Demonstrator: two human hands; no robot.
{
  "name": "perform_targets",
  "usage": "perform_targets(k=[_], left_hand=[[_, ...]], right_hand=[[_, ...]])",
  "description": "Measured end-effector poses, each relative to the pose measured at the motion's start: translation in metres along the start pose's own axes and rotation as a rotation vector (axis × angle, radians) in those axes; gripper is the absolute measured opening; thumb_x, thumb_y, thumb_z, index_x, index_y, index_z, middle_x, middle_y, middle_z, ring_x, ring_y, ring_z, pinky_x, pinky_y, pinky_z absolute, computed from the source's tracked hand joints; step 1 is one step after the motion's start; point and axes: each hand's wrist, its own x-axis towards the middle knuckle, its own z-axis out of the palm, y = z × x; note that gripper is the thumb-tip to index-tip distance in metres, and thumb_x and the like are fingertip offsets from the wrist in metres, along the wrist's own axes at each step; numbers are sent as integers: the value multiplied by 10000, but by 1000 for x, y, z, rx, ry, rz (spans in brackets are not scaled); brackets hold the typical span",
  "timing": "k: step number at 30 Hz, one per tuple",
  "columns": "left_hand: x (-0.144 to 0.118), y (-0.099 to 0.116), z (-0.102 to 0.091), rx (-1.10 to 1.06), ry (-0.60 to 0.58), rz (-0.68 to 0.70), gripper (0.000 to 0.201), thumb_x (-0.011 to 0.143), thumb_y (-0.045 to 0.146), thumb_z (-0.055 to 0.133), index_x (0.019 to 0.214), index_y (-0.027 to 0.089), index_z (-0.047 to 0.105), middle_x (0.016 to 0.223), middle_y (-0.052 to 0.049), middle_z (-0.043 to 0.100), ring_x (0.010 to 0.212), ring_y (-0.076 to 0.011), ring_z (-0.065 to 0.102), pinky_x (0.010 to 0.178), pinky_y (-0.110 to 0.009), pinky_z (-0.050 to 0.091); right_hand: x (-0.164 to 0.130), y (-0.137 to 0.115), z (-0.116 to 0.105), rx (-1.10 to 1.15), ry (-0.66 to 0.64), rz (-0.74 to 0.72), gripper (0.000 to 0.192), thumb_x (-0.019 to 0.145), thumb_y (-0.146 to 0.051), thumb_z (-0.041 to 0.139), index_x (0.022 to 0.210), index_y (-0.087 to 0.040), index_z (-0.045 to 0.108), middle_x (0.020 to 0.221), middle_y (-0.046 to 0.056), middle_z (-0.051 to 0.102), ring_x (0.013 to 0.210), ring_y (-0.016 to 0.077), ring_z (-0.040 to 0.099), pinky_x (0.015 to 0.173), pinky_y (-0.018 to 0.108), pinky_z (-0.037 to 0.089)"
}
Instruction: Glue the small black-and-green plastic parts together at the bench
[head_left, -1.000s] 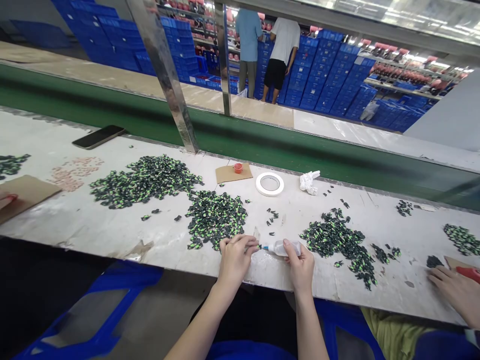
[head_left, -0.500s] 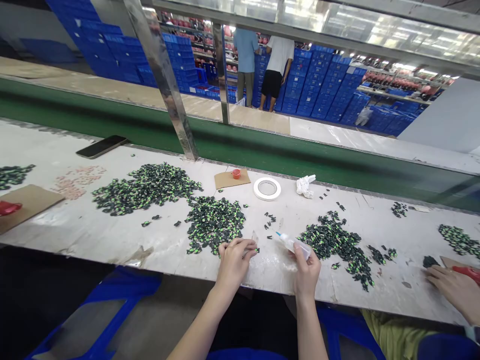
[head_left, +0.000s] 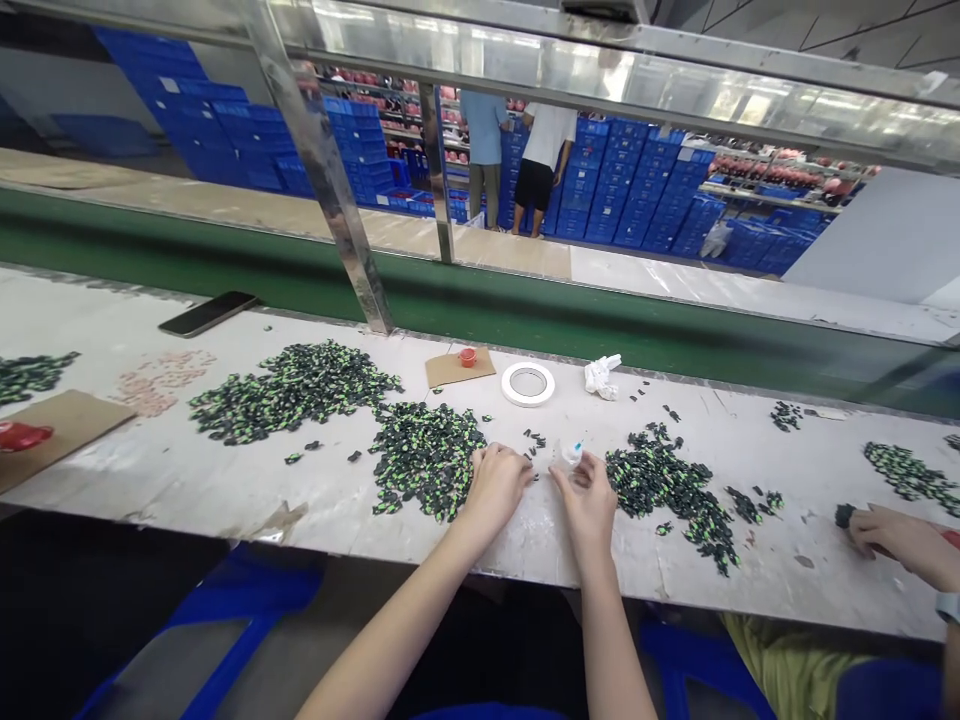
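My left hand (head_left: pixel 498 480) rests knuckles-up at the right edge of the middle pile of small black-and-green parts (head_left: pixel 427 455). Its fingers are pinched together on a small part, close to a few loose parts (head_left: pixel 534 440). My right hand (head_left: pixel 589 497) is just to the right and grips a small clear glue bottle (head_left: pixel 573 456) with a blue tip, which points up and away from me. The two hands are a few centimetres apart. To the right of my right hand lies another pile of the same parts (head_left: pixel 667 485).
A larger pile (head_left: pixel 292 390) lies at the left, with a tape roll (head_left: pixel 528 384), a red cap (head_left: pixel 468 356) on cardboard, crumpled tissue (head_left: pixel 601 375) and a phone (head_left: pixel 208 313) behind. A co-worker's hand (head_left: pixel 896 540) works at the right. A green conveyor (head_left: pixel 525 310) runs beyond.
Both hands have moved away from me, up the table. The bottle's tip left the part in my left hand and swung from level to upright. The camera has tilted up.
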Motion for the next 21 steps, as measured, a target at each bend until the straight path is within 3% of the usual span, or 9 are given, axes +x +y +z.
perform_targets(k=[5,7,9,11,14,18,21], left_hand=[[6,1,11,13,-32,32,142,810,110,581,791,202,689,940,-94,701,1009,-275,542,859,-404,342],[2,-1,10,-5,-41,41,154,804,91,567,779,200,673,906,-81,703,988,-264,550,850,-395,346],[-4,-2,9,-28,-55,52,167,806,84,546,788,203,662,878,-63,709,960,-247,567,841,-384,352],[-11,-4,8,-98,-79,63,185,813,89,521,820,214,657,889,-41,714,943,-226,588,858,-380,359],[-21,-8,7,-247,-97,63,174,824,130,512,839,229,654,912,-21,709,955,-212,610,906,-382,370],[-33,-18,7,-319,-47,40,145,825,176,552,914,231,653,905,-27,713,947,-217,625,924,-396,381],[-43,-27,6,-188,39,-12,227,797,149,611,999,243,659,1036,-50,701,1062,-252,571,926,-432,355]], right_hand=[[-16,-5,-5,-61,115,-120,655,606,-512,761,1120,-149,577,1015,150,690,874,259,636,755,384,497],[-28,-8,-8,-51,152,-150,592,651,-517,742,1095,-153,600,975,128,693,813,230,625,712,356,498],[-39,-10,-10,17,77,-114,468,694,-496,723,1015,-164,646,862,86,699,689,188,616,645,321,509],[-47,-13,-10,121,-79,-51,367,713,-464,718,937,-175,684,776,57,700,623,170,625,607,299,526],[-51,-15,-8,257,-241,14,277,726,-438,709,831,-181,713,760,63,724,667,198,676,631,309,557],[-51,-13,-6,309,-261,58,246,722,-427,705,720,-182,712,746,67,735,697,221,695,664,330,567],[-51,-8,-6,313,-224,119,234,703,-413,711,710,-179,714,714,63,731,684,222,693,672,344,570]])
